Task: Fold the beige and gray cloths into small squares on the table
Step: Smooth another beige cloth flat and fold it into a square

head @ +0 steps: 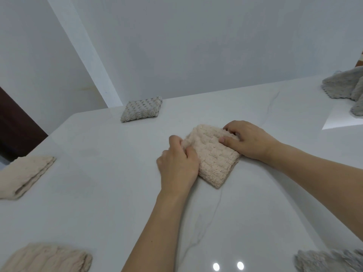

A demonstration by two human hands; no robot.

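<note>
A beige textured cloth [214,160] lies folded into a small square in the middle of the white marble table [117,193]. My left hand [177,163] pinches the cloth's left edge between thumb and fingers. My right hand [248,141] rests on the cloth's far right corner, fingers curled onto the fabric with the thumb pressing on top. A folded gray cloth [141,109] sits near the table's far edge. An unfolded gray cloth [347,86] lies at the far right.
A folded beige cloth [23,176] lies at the left edge of the table, another beige cloth [47,259] at the near left, and a gray cloth [330,261] at the near right. A white wall rises behind the table.
</note>
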